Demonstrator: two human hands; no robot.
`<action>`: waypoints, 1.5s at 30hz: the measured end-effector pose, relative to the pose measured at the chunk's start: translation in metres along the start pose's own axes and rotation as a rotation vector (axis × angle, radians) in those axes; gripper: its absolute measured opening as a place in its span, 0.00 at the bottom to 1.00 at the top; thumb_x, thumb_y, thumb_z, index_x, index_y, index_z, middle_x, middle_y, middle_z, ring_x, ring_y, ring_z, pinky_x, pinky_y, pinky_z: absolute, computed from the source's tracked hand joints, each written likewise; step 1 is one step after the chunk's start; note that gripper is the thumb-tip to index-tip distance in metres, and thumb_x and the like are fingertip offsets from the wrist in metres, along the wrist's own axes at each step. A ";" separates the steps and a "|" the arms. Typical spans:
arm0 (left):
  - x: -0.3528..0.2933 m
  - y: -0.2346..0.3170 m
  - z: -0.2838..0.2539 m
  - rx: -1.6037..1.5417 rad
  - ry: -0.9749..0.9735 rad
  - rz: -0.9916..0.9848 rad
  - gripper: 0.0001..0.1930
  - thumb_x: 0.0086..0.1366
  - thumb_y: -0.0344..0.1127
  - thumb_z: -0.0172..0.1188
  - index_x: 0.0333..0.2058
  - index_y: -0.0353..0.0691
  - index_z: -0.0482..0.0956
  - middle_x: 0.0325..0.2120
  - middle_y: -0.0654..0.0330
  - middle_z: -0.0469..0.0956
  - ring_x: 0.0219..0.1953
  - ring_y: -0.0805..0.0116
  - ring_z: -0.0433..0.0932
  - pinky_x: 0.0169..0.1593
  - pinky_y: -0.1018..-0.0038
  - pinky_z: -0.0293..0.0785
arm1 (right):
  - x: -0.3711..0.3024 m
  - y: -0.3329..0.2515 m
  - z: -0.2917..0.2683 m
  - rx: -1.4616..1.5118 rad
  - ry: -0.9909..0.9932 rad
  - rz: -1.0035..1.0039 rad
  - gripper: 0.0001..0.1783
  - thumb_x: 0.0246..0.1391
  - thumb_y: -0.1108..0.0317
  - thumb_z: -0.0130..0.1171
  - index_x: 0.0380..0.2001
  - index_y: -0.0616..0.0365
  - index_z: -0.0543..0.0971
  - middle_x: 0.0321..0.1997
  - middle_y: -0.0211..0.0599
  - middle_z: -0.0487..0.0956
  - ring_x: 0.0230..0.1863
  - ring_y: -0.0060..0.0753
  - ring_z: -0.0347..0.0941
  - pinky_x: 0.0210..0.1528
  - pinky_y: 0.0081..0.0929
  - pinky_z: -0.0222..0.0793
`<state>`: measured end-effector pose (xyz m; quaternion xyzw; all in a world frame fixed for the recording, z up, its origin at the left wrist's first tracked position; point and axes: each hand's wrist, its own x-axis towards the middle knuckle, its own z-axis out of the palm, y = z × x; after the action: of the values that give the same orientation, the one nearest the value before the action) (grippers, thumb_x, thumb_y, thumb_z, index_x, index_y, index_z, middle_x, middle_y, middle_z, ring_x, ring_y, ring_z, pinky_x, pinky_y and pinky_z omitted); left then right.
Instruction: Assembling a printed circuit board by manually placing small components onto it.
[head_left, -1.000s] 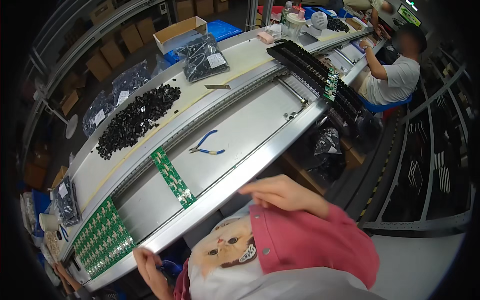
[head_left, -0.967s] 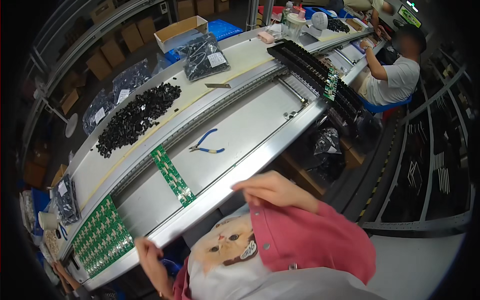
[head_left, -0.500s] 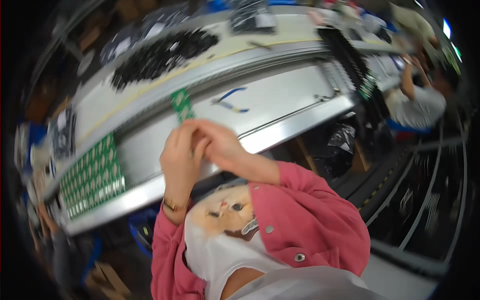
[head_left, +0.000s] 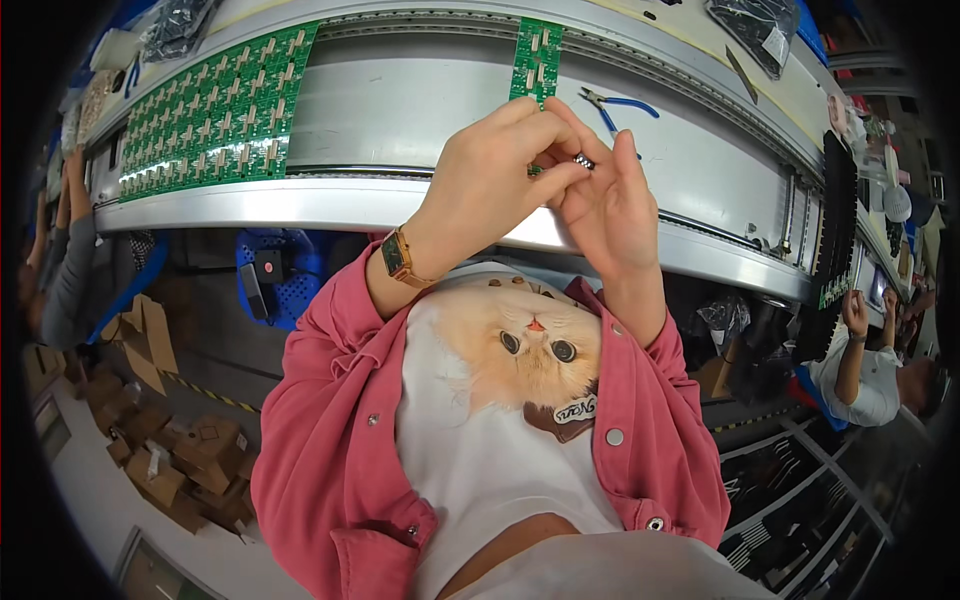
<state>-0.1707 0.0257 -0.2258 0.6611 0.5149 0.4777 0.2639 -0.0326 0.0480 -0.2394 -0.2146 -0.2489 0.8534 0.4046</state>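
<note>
Both hands meet in front of me over the near rail of the bench. My left hand [head_left: 490, 175], with a watch on the wrist, is closed in a pinch at a small black-and-silver part [head_left: 583, 160]; its exact kind is too small to tell. Cupped against those fingertips is my right hand [head_left: 615, 210], palm showing and thumb standing apart; its other fingers are partly hidden behind the left hand. Just beyond my fingers a narrow green circuit board [head_left: 535, 65] lies across the rails, its near end covered by my hands. Blue-handled pliers [head_left: 625, 102] lie right of it.
A large row of green circuit boards [head_left: 215, 115] spans the rails at left. The metal front rail [head_left: 330, 205] runs along the bench. A blue stool [head_left: 290, 262] and cardboard boxes [head_left: 190, 450] stand behind at left. A co-worker [head_left: 855, 370] works at far right.
The view has swung round, so the bench and boards sit differently in it. My hands stay together over the rail; the small part now shows between the fingers.
</note>
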 end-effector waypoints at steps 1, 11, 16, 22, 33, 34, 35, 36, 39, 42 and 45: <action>-0.001 -0.002 -0.002 0.034 0.006 0.032 0.09 0.46 0.25 0.67 0.28 0.39 0.77 0.25 0.66 0.71 0.23 0.75 0.72 0.28 0.83 0.69 | 0.001 0.001 0.000 0.003 -0.002 0.013 0.31 0.67 0.54 0.34 0.56 0.73 0.65 0.51 0.49 0.72 0.47 0.32 0.69 0.51 0.26 0.66; -0.002 -0.031 -0.018 0.295 -0.170 0.239 0.09 0.46 0.27 0.67 0.26 0.42 0.76 0.24 0.67 0.69 0.20 0.76 0.66 0.23 0.81 0.63 | -0.001 -0.016 -0.034 -0.615 -0.042 0.038 0.14 0.55 0.76 0.51 0.45 0.70 0.73 0.39 0.42 0.76 0.37 0.25 0.72 0.40 0.17 0.69; -0.009 -0.051 -0.022 0.128 -0.184 0.173 0.09 0.53 0.27 0.62 0.33 0.40 0.74 0.26 0.65 0.69 0.21 0.77 0.65 0.24 0.81 0.61 | 0.009 -0.011 -0.036 -0.718 -0.022 0.053 0.12 0.48 0.84 0.55 0.39 0.67 0.75 0.34 0.37 0.77 0.32 0.21 0.71 0.35 0.15 0.69; -0.018 -0.072 -0.035 -0.586 -0.051 -0.347 0.13 0.61 0.26 0.54 0.45 0.35 0.68 0.30 0.59 0.71 0.24 0.76 0.67 0.28 0.82 0.64 | 0.029 0.008 -0.039 -1.432 0.050 -0.291 0.12 0.45 0.84 0.57 0.36 0.63 0.76 0.33 0.34 0.78 0.31 0.23 0.72 0.36 0.17 0.69; -0.025 -0.074 -0.062 -0.491 0.029 -0.383 0.16 0.62 0.20 0.50 0.49 0.31 0.71 0.38 0.52 0.77 0.34 0.72 0.76 0.37 0.84 0.69 | 0.044 0.032 -0.036 -1.782 -0.095 -0.419 0.08 0.45 0.82 0.58 0.31 0.61 0.78 0.34 0.31 0.78 0.31 0.27 0.72 0.35 0.19 0.67; -0.026 -0.075 -0.064 -0.428 0.007 -0.384 0.16 0.62 0.19 0.50 0.49 0.31 0.73 0.39 0.52 0.77 0.35 0.72 0.77 0.37 0.84 0.70 | 0.044 0.033 -0.036 -1.791 -0.109 -0.432 0.08 0.45 0.81 0.58 0.31 0.61 0.78 0.34 0.32 0.78 0.31 0.27 0.72 0.35 0.19 0.67; -0.028 -0.077 -0.066 -0.427 0.009 -0.386 0.16 0.62 0.19 0.50 0.49 0.31 0.73 0.39 0.52 0.77 0.35 0.72 0.77 0.37 0.84 0.70 | 0.044 0.035 -0.036 -1.790 -0.113 -0.431 0.08 0.45 0.81 0.58 0.31 0.61 0.78 0.34 0.32 0.78 0.31 0.27 0.72 0.35 0.19 0.67; -0.029 -0.081 -0.066 -0.359 -0.001 -0.344 0.15 0.61 0.19 0.51 0.47 0.31 0.74 0.37 0.53 0.78 0.35 0.72 0.77 0.37 0.85 0.69 | 0.044 0.036 -0.035 -1.787 -0.106 -0.425 0.08 0.45 0.81 0.58 0.31 0.61 0.78 0.34 0.32 0.78 0.31 0.28 0.72 0.35 0.19 0.67; -0.033 -0.090 -0.067 -0.155 -0.034 -0.217 0.12 0.60 0.20 0.53 0.42 0.32 0.79 0.34 0.57 0.79 0.33 0.74 0.77 0.36 0.86 0.69 | 0.044 0.038 -0.034 -1.778 -0.084 -0.408 0.07 0.45 0.81 0.58 0.30 0.60 0.78 0.34 0.31 0.78 0.31 0.28 0.72 0.35 0.20 0.67; -0.036 -0.093 -0.065 -0.176 -0.011 -0.222 0.11 0.59 0.20 0.54 0.40 0.33 0.79 0.33 0.58 0.79 0.33 0.74 0.76 0.35 0.86 0.68 | 0.044 0.040 -0.033 -1.794 -0.093 -0.416 0.07 0.45 0.81 0.58 0.30 0.60 0.79 0.34 0.31 0.78 0.32 0.28 0.72 0.35 0.20 0.67; -0.036 -0.092 -0.065 -0.195 0.012 -0.226 0.10 0.59 0.20 0.55 0.39 0.34 0.80 0.32 0.60 0.80 0.32 0.75 0.76 0.35 0.87 0.68 | 0.045 0.042 -0.031 -1.811 -0.104 -0.425 0.07 0.45 0.81 0.58 0.30 0.60 0.79 0.34 0.31 0.78 0.32 0.28 0.72 0.35 0.20 0.67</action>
<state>-0.2691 0.0132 -0.2901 0.5672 0.5388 0.4967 0.3759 -0.0652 0.0684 -0.2962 -0.3599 -0.8715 0.2507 0.2193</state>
